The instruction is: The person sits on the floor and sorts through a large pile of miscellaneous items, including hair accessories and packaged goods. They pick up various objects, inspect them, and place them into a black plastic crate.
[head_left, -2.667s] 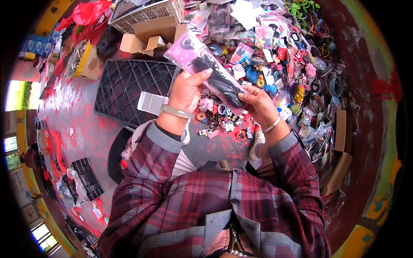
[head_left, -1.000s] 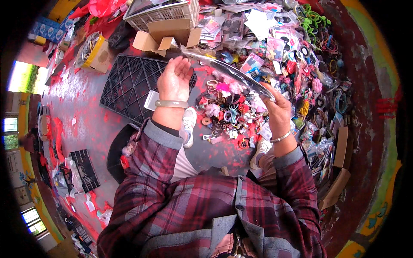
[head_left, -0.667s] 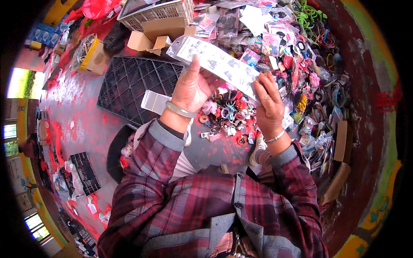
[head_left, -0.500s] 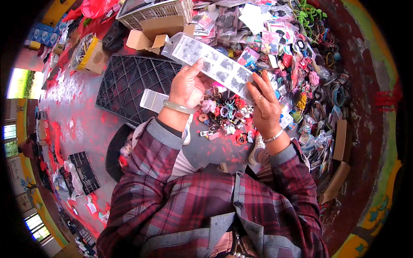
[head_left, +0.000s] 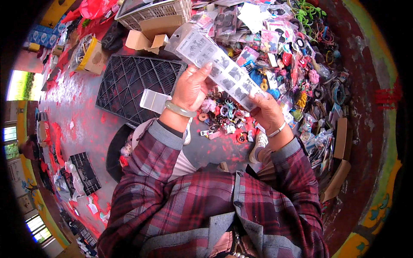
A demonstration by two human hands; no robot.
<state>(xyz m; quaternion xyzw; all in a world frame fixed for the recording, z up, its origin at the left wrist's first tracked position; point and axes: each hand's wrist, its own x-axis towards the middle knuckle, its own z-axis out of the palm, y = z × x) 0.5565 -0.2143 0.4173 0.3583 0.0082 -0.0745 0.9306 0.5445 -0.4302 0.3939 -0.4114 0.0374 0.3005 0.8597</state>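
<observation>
A long white card with rows of small grey pictures (head_left: pixel 223 71), in a clear plastic sleeve, is held up at a slant in front of me. My left hand (head_left: pixel 191 90) is closed on its near edge, thumb lying on top. At the lower right end my right hand (head_left: pixel 269 112) grips the card between thumb and fingers; those fingers are partly hidden under it. Under the card lies a pile of hair ties and small trinkets (head_left: pixel 226 112). By my left wrist, a small clear-lidded box (head_left: pixel 155 101) rests on a black plastic grid (head_left: pixel 133 81).
Packaged accessories (head_left: pixel 275 38) spread across the far right. An opened cardboard box (head_left: pixel 161 32) stands before a beige crate (head_left: pixel 150 13). Cardboard flaps (head_left: pixel 340 142) edge the heap at right. At left is a box with a yellow side (head_left: pixel 92 56); a black tub (head_left: pixel 118 150) sits near my left elbow.
My right hand has shifted down and closed its thumb over the card's end, where its fingers were spread before. The card now tilts more steeply.
</observation>
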